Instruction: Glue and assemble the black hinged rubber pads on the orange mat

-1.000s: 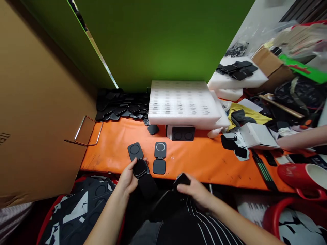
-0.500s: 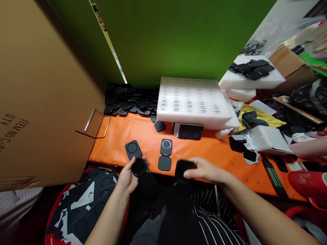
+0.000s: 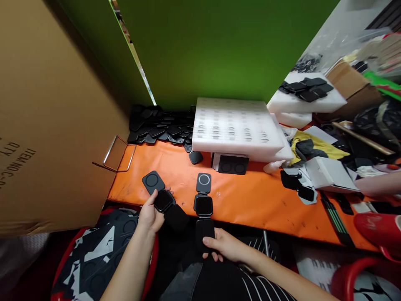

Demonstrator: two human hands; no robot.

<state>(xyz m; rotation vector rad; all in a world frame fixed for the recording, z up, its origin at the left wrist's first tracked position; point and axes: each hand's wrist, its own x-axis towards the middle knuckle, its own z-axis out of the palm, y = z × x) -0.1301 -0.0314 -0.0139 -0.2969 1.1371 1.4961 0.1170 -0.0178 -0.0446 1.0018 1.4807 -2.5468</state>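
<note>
My left hand (image 3: 153,215) is closed on a black hinged folding charger (image 3: 176,217), opened out and slanting down to the right. A dark pad with a ring (image 3: 153,179) lies just beyond its fingers; whether it is joined to the held charger I cannot tell. Pinched between the thumb and fingers of my right hand (image 3: 224,246) is a second black folding charger (image 3: 205,232), unfolded lengthwise. Its far panel overlaps the lower part of another charger with a white ring (image 3: 204,183), which rests on the orange table.
White foam blocks (image 3: 232,144) stand at the back, beside a heap of black pieces (image 3: 159,125). A metal wire stand (image 3: 125,170) is near the cardboard box (image 3: 56,104) on the left. A small white bottle (image 3: 273,166) and a white box (image 3: 328,173) lie right.
My right hand has swung left and towards me, bringing its charger over the near panel of the one on the table. My left hand, its charger and the ringed pad have shifted left.
</note>
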